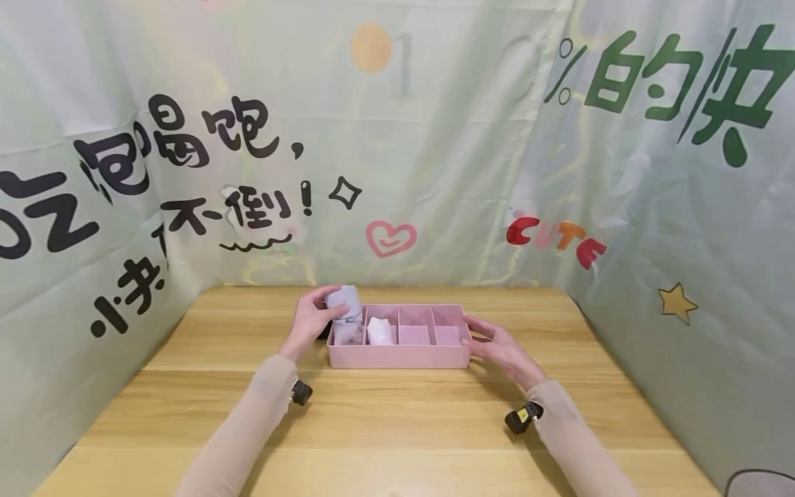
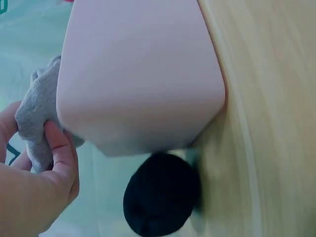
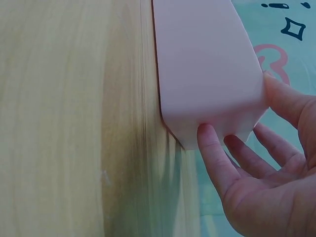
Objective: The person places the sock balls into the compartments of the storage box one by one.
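Note:
My left hand (image 1: 312,319) pinches a light-grey rolled sock (image 1: 345,301) between thumb and fingers, at the left end of a pink divided box (image 1: 397,357). In the left wrist view the sock (image 2: 40,111) shows soft and bunched at the box's upper edge. Below it, the leftmost compartment holds another pale grey cloth bundle (image 1: 348,336). A white cloth bundle (image 1: 379,331) sits in the compartment beside that. My right hand (image 1: 499,348) touches the box's right end with spread, slightly bent fingertips (image 3: 206,131) against its wall.
A black rounded bundle (image 2: 160,197) lies on the wooden table (image 1: 397,421) just beyond the box's left end, mostly hidden in the head view. Printed fabric curtains (image 1: 447,159) enclose the table at the back and both sides.

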{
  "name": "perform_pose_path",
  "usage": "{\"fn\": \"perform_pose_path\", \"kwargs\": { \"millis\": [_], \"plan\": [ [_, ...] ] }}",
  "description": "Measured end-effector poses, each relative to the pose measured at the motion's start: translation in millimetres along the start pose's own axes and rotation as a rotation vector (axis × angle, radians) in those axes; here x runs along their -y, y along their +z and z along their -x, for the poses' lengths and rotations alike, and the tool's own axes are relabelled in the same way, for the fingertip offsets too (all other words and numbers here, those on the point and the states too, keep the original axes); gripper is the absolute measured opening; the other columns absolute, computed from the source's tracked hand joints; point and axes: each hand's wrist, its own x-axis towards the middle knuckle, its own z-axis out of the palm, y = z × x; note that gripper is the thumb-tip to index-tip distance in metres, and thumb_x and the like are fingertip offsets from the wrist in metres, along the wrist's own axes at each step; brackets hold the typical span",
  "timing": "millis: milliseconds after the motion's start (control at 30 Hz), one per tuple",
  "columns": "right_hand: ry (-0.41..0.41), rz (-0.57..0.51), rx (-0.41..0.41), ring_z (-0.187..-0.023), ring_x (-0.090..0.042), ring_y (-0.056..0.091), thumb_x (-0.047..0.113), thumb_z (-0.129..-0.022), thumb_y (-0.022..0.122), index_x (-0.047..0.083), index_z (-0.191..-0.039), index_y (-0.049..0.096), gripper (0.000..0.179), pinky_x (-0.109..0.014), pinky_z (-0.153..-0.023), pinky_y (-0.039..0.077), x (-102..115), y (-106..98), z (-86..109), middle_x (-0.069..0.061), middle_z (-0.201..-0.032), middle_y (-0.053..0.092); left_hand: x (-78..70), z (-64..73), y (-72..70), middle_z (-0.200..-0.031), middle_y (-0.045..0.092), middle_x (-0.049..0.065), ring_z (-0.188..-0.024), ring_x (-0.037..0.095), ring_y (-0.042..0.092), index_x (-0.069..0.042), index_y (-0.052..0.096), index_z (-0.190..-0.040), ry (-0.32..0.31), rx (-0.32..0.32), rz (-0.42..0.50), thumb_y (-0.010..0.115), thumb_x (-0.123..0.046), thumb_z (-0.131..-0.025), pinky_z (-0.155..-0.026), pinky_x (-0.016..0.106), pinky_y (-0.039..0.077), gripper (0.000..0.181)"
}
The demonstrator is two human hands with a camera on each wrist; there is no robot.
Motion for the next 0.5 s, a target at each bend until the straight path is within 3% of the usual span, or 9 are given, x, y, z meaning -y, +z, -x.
{"fn": "perform_pose_path", "kwargs": {
  "millis": [200, 500],
  "plan": [
    [-0.002, -0.002, -0.005, -0.138, -0.044, 0.038, 0.008, -0.094, 0.063, 0.001, -0.153, 0.028, 0.068, -0.043, -0.102, 0.048, 0.7, -3.1, 3.0, -0.025, -0.157, 0.027, -0.3, 2.9, 20.0, -0.111, 0.068, 0.020, -0.087, 0.011, 0.065, -0.004, 0.063, -0.129, -0.009, -0.006, 0.035, 0.079, -0.002, -0.078, -0.070, 0.020, 0.054, 0.053],
    [-0.004, 0.003, -0.021, -0.138, -0.045, 0.036, 0.006, -0.095, 0.062, 0.002, -0.152, 0.030, 0.066, -0.042, -0.102, 0.048, -2.1, -2.4, 0.1, -0.025, -0.157, 0.028, 1.7, 12.2, 42.2, -0.114, 0.069, 0.020, -0.097, 0.020, 0.068, -0.011, 0.063, -0.131, 0.002, 0.078, -0.028, 0.080, -0.007, -0.080, -0.072, 0.024, 0.056, 0.053]
  ]
}}
